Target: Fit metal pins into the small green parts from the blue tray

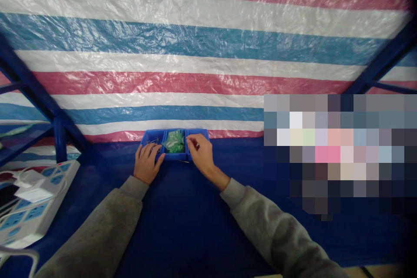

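Observation:
Three small blue bins stand side by side at the back of the blue tabletop. The left bin [145, 137] holds thin metal pieces [152, 142], too small to name. My left hand [148, 164] rests over its front edge, fingers stretched and apart. Green plastic packets [175, 142] fill the middle bin [176, 156]. Over the right bin [201, 131] is my right hand [202, 153], with fingers curled and thumb and forefinger close together. Whatever it may pinch cannot be made out, and it covers most of that bin. A thin metal piece [183, 161] lies just in front of the bins.
At the left lies a white power strip [61, 200] with a white plug adapter [35, 186] and cables. Blue frame bars [60, 139] rise on both sides. A striped plastic sheet [182, 65] hangs behind the tabletop [182, 226]. The right side is blurred into blocks.

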### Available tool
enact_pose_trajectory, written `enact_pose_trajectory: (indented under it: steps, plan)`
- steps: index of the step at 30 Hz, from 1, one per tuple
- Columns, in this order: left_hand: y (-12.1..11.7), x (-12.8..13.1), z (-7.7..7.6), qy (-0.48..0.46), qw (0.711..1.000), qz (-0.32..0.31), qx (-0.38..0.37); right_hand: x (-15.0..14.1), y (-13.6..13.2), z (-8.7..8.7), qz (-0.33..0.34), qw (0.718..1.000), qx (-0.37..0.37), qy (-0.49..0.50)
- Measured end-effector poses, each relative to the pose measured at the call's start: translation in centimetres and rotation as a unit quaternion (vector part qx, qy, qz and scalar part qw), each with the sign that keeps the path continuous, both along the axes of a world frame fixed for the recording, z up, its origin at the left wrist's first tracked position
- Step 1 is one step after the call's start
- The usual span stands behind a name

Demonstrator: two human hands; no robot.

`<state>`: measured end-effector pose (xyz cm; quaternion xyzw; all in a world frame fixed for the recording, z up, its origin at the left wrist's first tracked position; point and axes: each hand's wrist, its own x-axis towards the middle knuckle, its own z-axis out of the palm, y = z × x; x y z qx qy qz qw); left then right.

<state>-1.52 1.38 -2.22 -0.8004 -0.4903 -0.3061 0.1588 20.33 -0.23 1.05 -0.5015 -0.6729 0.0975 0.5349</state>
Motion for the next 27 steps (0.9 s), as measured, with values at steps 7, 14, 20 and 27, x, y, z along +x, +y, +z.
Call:
enact_pose_trajectory:
  steps: [7,14,20,27]
  plan:
    - [-0.9,1.4,-0.5,0.061,0.995,-0.078,-0.022,4.7,4.0,2.0,0.024,0.939,-0.135,-0.315]
    - [-1.0,1.5,-0.6,0.073,0.994,-0.074,-0.036,4.8,6.3,1.5,0.103,0.870,-0.213,-0.433]
    - [-1.0,1.4,-0.7,0.073,0.994,-0.072,-0.043,4.5,8.5,0.0,0.108,0.814,-0.274,-0.501]
    - [-1.2,1.5,-0.4,0.073,0.993,-0.071,-0.055,3.5,9.4,-1.5,0.106,0.803,-0.281,-0.514]
